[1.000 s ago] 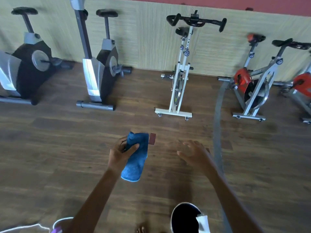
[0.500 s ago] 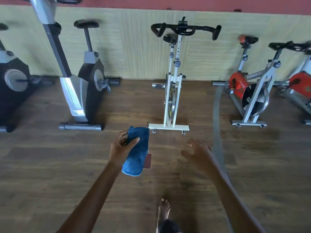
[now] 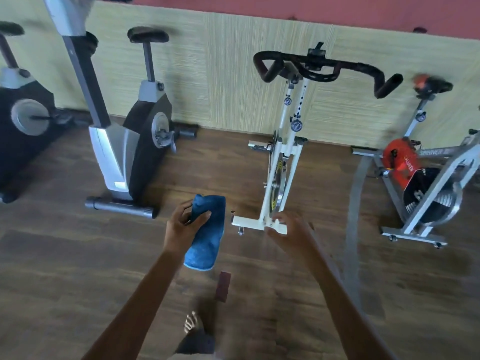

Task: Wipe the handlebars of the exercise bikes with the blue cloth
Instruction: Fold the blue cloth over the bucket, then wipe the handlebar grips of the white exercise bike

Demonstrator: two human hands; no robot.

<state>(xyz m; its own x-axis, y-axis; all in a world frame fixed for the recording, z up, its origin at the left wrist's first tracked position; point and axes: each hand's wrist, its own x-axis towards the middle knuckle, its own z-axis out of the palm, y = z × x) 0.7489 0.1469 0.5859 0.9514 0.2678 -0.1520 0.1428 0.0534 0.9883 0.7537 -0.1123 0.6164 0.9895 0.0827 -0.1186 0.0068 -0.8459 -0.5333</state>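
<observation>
The left hand [image 3: 183, 227] grips the folded blue cloth [image 3: 207, 232] above the wooden floor [image 3: 65, 255], while the empty right hand [image 3: 291, 233], fingers loosely spread, is held before the white spin bike [image 3: 281, 162], well below its black handlebars [image 3: 324, 70].

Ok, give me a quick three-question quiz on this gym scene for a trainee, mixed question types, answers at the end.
1. True or false: the left hand grips the blue cloth.
2. Multiple choice: the handlebars of the white bike are A) red, B) black, C) white.
3. Fill in the blank: the right hand holds ____.

Key: 1 true; 2 B; 3 nothing.
</observation>
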